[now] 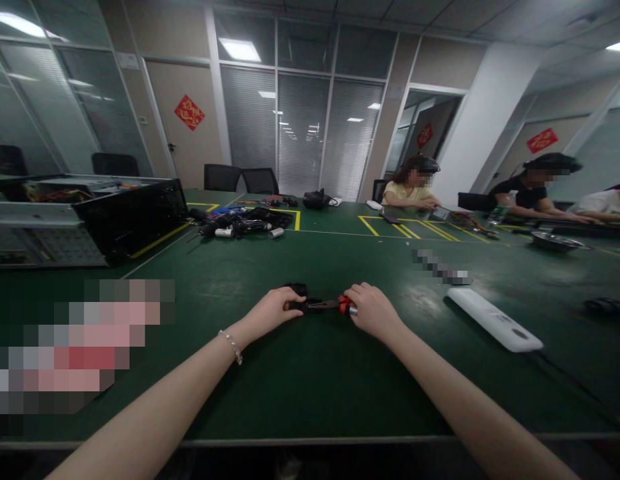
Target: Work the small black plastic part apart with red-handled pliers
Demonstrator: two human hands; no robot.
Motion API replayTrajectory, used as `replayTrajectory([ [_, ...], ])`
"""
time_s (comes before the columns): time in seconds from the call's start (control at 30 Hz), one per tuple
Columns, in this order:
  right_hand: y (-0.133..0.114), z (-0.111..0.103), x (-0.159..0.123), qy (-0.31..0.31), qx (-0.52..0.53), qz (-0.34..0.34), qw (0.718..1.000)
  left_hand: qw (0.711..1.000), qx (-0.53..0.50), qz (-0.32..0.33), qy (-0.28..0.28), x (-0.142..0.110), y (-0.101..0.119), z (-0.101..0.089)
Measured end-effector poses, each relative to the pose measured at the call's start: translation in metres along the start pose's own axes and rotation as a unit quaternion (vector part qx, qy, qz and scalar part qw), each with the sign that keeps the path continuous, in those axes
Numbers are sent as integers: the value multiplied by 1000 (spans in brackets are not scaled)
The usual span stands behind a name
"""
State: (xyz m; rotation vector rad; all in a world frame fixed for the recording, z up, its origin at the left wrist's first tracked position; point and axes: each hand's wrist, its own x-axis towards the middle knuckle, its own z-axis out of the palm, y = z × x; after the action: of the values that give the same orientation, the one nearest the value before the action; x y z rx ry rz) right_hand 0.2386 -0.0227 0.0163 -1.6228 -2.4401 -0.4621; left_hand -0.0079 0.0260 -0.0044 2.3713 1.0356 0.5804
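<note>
My right hand [374, 310] is closed around the red handles of a pair of needle-nose pliers [330, 305]. Their thin metal jaws point left, at a small black part [299, 306] pinched between the thumb and fingers of my left hand [276, 311]. What kind of part it is does not show; the pliers' tips meet its right side, and I cannot tell whether they grip it. Just behind my left fingertips another dark piece [296, 289] is partly visible. Both hands are low over the green tabletop [310, 387], near the middle.
An open computer case [130, 220] stands at the left, with a heap of cables and black parts [240, 223] beyond. On the right lie a white power strip [495, 320] and a blurred long object [437, 267]. A blurred-out item [85, 347] is front left. Several people sit at the far right.
</note>
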Motion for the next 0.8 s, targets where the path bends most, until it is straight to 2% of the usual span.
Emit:
replayTrajectory([
  [0.33, -1, -4, -1, 7, -29, -10, 1000, 1000, 10, -10, -6, -1, 1, -2],
  [0.63, 1, 4, 0, -33, 24, 18, 999, 1000, 9, -15, -11, -2, 2, -3],
  [0.8, 1, 2, 0, -18, 19, 10, 1000, 1000, 7, -12, -9, -2, 4, -4],
])
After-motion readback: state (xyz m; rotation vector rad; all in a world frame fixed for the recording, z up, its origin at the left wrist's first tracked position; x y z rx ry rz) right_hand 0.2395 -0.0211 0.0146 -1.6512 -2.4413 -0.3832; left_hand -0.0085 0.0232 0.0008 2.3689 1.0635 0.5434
